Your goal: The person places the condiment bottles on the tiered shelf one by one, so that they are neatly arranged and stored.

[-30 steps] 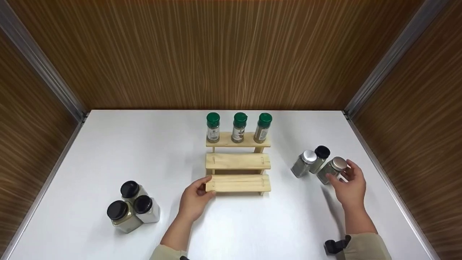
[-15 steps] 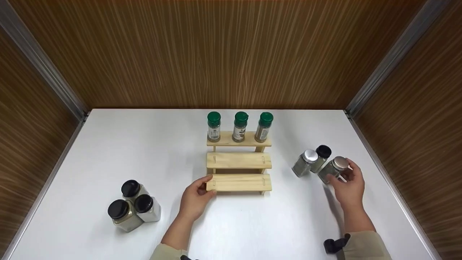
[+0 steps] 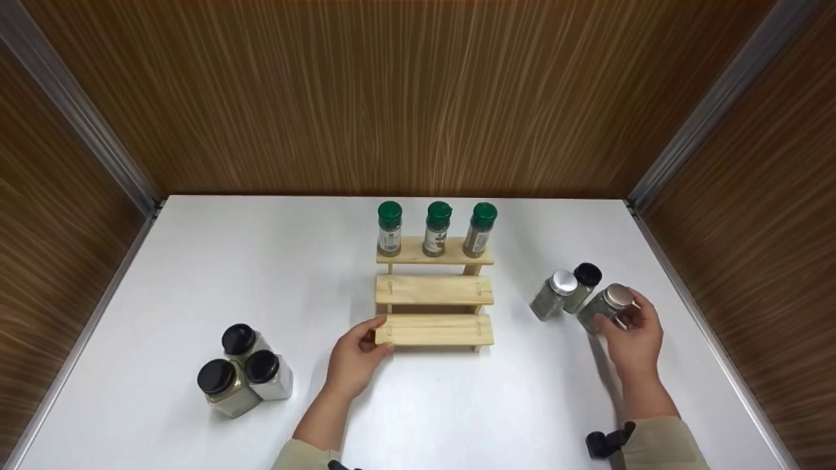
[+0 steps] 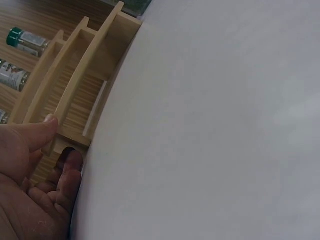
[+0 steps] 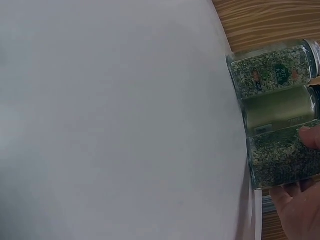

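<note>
A three-tier wooden spice rack (image 3: 434, 330) stands mid-table, with several green-capped... three green-capped spice bottles (image 3: 435, 235) along its top tier. My left hand (image 3: 353, 358) holds the left end of the lowest tier; in the left wrist view, the thumb (image 4: 40, 134) lies on the step with fingers below it. On the right, my right hand (image 3: 633, 339) grips a glass spice jar (image 5: 280, 157) of green flakes with a dull metallic lid, thumb on one side. Beside that jar stand a silver-lidded jar (image 3: 550, 297) of similar flakes and a black-lidded jar (image 3: 583, 287). The held jar's base is at the tabletop.
Three black-lidded square jars (image 3: 243, 375) stand close together at the table's left. Wood-patterned panels (image 3: 405, 98) rise behind the white table (image 3: 457, 418) and along both sides. The rack's middle tier (image 3: 434, 290) carries no jar.
</note>
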`<action>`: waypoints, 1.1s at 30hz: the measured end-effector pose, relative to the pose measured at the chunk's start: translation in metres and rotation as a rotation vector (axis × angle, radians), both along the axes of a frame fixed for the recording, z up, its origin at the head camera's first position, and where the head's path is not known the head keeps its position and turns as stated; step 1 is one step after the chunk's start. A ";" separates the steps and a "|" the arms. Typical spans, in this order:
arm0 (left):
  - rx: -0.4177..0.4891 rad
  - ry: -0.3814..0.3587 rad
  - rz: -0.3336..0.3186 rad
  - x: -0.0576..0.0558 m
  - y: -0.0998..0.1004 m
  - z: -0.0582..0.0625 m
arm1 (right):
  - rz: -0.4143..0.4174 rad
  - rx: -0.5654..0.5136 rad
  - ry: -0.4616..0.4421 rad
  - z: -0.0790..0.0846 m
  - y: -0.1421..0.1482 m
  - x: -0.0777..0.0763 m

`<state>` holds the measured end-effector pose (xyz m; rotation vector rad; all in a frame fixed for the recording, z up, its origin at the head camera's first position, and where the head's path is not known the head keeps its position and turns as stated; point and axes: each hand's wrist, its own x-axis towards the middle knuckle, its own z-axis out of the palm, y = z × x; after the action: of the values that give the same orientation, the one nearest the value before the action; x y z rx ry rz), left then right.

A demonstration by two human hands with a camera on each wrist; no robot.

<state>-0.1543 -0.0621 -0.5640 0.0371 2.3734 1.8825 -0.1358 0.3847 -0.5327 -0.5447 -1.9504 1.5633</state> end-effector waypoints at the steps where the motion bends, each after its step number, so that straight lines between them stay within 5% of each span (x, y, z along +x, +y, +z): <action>1: 0.000 0.003 -0.002 0.000 0.000 0.000 | -0.002 -0.004 0.004 0.000 0.000 0.001; 13: 0.025 0.005 -0.017 0.002 -0.001 0.001 | -0.002 -0.061 -0.010 0.005 -0.005 0.013; 23: 0.019 0.022 -0.006 0.001 -0.001 0.000 | 0.024 -0.132 0.086 0.045 -0.027 0.024; 33: 0.017 0.018 -0.007 0.002 0.000 0.003 | 0.154 -0.053 0.226 0.079 -0.057 0.023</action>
<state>-0.1522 -0.0624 -0.5611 0.0641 2.3660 1.9079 -0.1130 0.3275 -0.4535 -0.2312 -1.8186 1.6953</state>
